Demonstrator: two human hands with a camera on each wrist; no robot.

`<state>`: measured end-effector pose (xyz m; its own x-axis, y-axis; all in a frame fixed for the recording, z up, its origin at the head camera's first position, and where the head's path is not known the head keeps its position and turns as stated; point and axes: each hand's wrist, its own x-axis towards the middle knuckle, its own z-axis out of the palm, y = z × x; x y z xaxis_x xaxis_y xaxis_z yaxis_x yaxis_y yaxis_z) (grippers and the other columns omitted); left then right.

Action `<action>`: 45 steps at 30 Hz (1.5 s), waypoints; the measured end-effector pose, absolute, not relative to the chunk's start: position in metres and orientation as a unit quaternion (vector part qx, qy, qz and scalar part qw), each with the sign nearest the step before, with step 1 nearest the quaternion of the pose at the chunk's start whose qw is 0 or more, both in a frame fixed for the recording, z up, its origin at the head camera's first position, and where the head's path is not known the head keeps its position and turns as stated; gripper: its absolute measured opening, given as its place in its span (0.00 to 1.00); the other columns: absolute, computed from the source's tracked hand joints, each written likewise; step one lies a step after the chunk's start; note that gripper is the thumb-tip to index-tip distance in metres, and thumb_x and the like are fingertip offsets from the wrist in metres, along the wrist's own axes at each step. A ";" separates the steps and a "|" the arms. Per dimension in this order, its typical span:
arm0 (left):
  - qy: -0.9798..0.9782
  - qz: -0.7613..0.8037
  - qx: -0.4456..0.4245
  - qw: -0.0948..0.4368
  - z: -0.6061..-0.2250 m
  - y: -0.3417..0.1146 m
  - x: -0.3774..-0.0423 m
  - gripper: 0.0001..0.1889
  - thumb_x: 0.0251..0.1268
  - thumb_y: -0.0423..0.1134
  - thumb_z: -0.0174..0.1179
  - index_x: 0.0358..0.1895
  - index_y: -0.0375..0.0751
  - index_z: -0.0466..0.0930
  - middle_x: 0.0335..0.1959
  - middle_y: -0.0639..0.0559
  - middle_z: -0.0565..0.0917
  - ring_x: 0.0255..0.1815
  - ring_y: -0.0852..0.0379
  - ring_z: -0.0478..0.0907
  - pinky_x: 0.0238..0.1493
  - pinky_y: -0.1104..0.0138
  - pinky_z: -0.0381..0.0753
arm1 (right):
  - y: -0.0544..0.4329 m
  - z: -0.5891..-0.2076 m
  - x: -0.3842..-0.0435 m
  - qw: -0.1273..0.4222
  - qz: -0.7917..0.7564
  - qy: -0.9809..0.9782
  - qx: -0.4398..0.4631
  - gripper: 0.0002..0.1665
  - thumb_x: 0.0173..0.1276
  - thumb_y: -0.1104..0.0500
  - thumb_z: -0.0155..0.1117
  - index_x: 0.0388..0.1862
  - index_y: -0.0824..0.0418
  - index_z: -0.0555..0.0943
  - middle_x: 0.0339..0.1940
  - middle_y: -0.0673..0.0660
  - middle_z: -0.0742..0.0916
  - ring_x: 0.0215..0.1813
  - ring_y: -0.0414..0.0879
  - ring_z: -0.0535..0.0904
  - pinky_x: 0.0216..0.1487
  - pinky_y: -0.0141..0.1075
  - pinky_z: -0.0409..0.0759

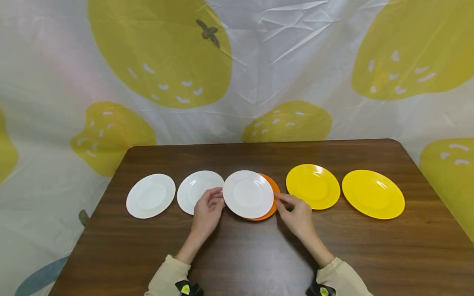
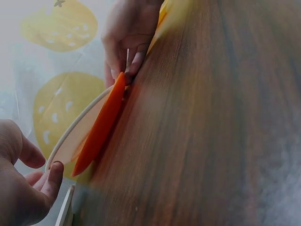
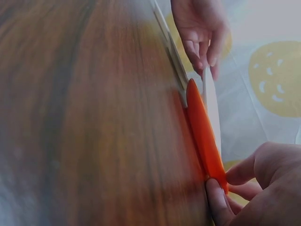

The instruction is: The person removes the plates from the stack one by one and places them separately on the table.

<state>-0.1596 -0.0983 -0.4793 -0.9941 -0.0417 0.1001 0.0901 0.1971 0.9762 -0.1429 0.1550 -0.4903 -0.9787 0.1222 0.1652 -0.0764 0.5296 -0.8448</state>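
Note:
A white plate (image 1: 247,194) overlaps an orange plate (image 1: 275,189), whose right and lower rim shows past it. With thumb and fingers my left hand (image 1: 207,211) pinches the white plate's left edge. In the left wrist view, that edge is raised away from the orange plate (image 2: 101,129), and a gap between the two plates widens toward my left hand. My right hand (image 1: 298,216) pinches the right edge of the orange plate, thumb underneath in the right wrist view. The orange plate (image 3: 204,132) is close over the tabletop there.
Two more white plates, one at the far left (image 1: 150,196) and one (image 1: 196,187) partly behind my left hand, lie on the brown wooden table (image 1: 255,255). Right of the middle lie two yellow plates, a nearer one (image 1: 312,187) and an outer one (image 1: 373,194). A lemon-patterned cloth (image 1: 281,49) hangs behind.

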 end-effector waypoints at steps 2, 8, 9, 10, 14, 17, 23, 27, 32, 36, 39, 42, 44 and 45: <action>-0.770 -0.635 -0.009 0.057 -0.479 -0.098 -0.159 0.17 0.67 0.24 0.57 0.58 0.26 0.77 0.48 0.31 0.85 0.42 0.51 0.85 0.43 0.77 0.83 | 0.155 -0.490 -0.143 0.100 0.490 -0.866 -0.016 0.19 0.65 0.66 0.67 0.56 0.61 0.87 0.52 0.60 0.90 0.39 0.52 0.90 0.34 0.28 0.81; -0.770 -0.635 0.017 0.057 -0.478 -0.099 -0.159 0.18 0.67 0.28 0.61 0.59 0.28 0.78 0.47 0.34 0.84 0.40 0.55 0.85 0.41 0.79 0.81 | 0.155 -0.491 -0.144 0.093 0.493 -0.865 -0.023 0.22 0.65 0.65 0.67 0.59 0.61 0.85 0.56 0.59 0.89 0.38 0.51 0.89 0.28 0.26 0.78; -0.770 -0.635 0.021 0.055 -0.477 -0.098 -0.159 0.18 0.67 0.29 0.62 0.59 0.28 0.79 0.46 0.34 0.84 0.39 0.55 0.85 0.40 0.79 0.81 | 0.155 -0.491 -0.144 0.092 0.493 -0.865 -0.024 0.22 0.65 0.65 0.67 0.59 0.61 0.85 0.56 0.59 0.89 0.37 0.51 0.89 0.27 0.26 0.78; -0.770 -0.636 0.025 0.053 -0.477 -0.098 -0.158 0.19 0.66 0.30 0.64 0.59 0.28 0.79 0.46 0.34 0.84 0.39 0.55 0.86 0.40 0.80 0.81 | 0.155 -0.491 -0.144 0.092 0.493 -0.865 -0.025 0.22 0.65 0.65 0.67 0.59 0.61 0.85 0.56 0.59 0.89 0.37 0.51 0.89 0.27 0.26 0.77; -0.770 -0.636 0.030 0.051 -0.476 -0.096 -0.158 0.20 0.64 0.30 0.66 0.58 0.28 0.81 0.46 0.34 0.84 0.38 0.54 0.87 0.37 0.80 0.80 | 0.155 -0.490 -0.144 0.089 0.495 -0.864 -0.028 0.22 0.66 0.65 0.67 0.60 0.61 0.85 0.56 0.59 0.89 0.37 0.50 0.89 0.27 0.26 0.77; -0.764 -0.642 0.028 0.052 -0.477 -0.096 -0.157 0.20 0.63 0.28 0.66 0.58 0.27 0.80 0.45 0.34 0.84 0.34 0.58 0.86 0.35 0.80 0.80 | 0.155 -0.490 -0.144 0.089 0.496 -0.863 -0.029 0.22 0.66 0.65 0.67 0.60 0.61 0.85 0.56 0.59 0.89 0.37 0.51 0.89 0.27 0.26 0.77; -0.753 -0.655 0.031 0.049 -0.479 -0.099 -0.155 0.20 0.63 0.26 0.64 0.59 0.26 0.79 0.44 0.34 0.83 0.29 0.67 0.82 0.33 0.78 0.81 | 0.154 -0.492 -0.144 0.090 0.492 -0.865 -0.032 0.22 0.65 0.65 0.68 0.59 0.60 0.85 0.50 0.61 0.91 0.35 0.49 0.88 0.26 0.27 0.77; -0.756 -0.651 0.034 0.051 -0.480 -0.102 -0.153 0.20 0.62 0.25 0.64 0.59 0.26 0.79 0.43 0.34 0.83 0.28 0.68 0.81 0.32 0.78 0.81 | 0.154 -0.493 -0.144 0.093 0.489 -0.867 -0.035 0.22 0.65 0.65 0.68 0.59 0.60 0.85 0.47 0.62 0.91 0.35 0.48 0.88 0.26 0.27 0.76; -0.755 -0.652 0.037 0.053 -0.480 -0.106 -0.153 0.20 0.62 0.24 0.63 0.58 0.25 0.80 0.42 0.34 0.83 0.27 0.69 0.80 0.32 0.78 0.80 | 0.155 -0.493 -0.144 0.098 0.493 -0.864 -0.033 0.23 0.64 0.66 0.68 0.59 0.60 0.85 0.49 0.61 0.91 0.34 0.49 0.88 0.25 0.26 0.77; -0.748 -0.661 0.041 0.050 -0.480 -0.109 -0.153 0.20 0.62 0.22 0.62 0.58 0.24 0.79 0.42 0.34 0.82 0.27 0.69 0.80 0.32 0.77 0.80 | 0.155 -0.493 -0.145 0.099 0.496 -0.862 -0.028 0.23 0.65 0.66 0.67 0.60 0.61 0.85 0.50 0.62 0.91 0.35 0.50 0.89 0.26 0.26 0.77; -0.749 -0.659 0.046 0.050 -0.480 -0.112 -0.152 0.20 0.62 0.22 0.62 0.58 0.24 0.79 0.42 0.34 0.82 0.27 0.69 0.80 0.32 0.77 0.80 | 0.154 -0.493 -0.145 0.098 0.496 -0.862 -0.029 0.23 0.65 0.66 0.67 0.60 0.61 0.85 0.50 0.62 0.90 0.36 0.51 0.89 0.27 0.26 0.78; -0.752 -0.655 0.051 0.052 -0.478 -0.117 -0.150 0.20 0.62 0.22 0.62 0.58 0.25 0.79 0.43 0.33 0.82 0.27 0.69 0.81 0.32 0.77 0.81 | 0.154 -0.493 -0.145 0.096 0.497 -0.862 -0.033 0.23 0.65 0.66 0.67 0.60 0.60 0.85 0.50 0.61 0.91 0.37 0.51 0.90 0.27 0.26 0.78; -0.752 -0.655 0.055 0.054 -0.477 -0.121 -0.149 0.20 0.62 0.22 0.61 0.58 0.25 0.79 0.43 0.33 0.82 0.28 0.69 0.81 0.32 0.77 0.81 | 0.154 -0.493 -0.144 0.096 0.497 -0.862 -0.034 0.23 0.65 0.66 0.67 0.60 0.60 0.85 0.50 0.61 0.91 0.37 0.51 0.90 0.27 0.26 0.78; -0.752 -0.654 0.058 0.055 -0.476 -0.124 -0.147 0.20 0.62 0.22 0.61 0.58 0.25 0.79 0.43 0.33 0.82 0.28 0.69 0.81 0.32 0.76 0.82 | 0.154 -0.493 -0.144 0.096 0.497 -0.862 -0.033 0.23 0.65 0.66 0.67 0.60 0.60 0.85 0.50 0.61 0.91 0.37 0.51 0.90 0.27 0.26 0.78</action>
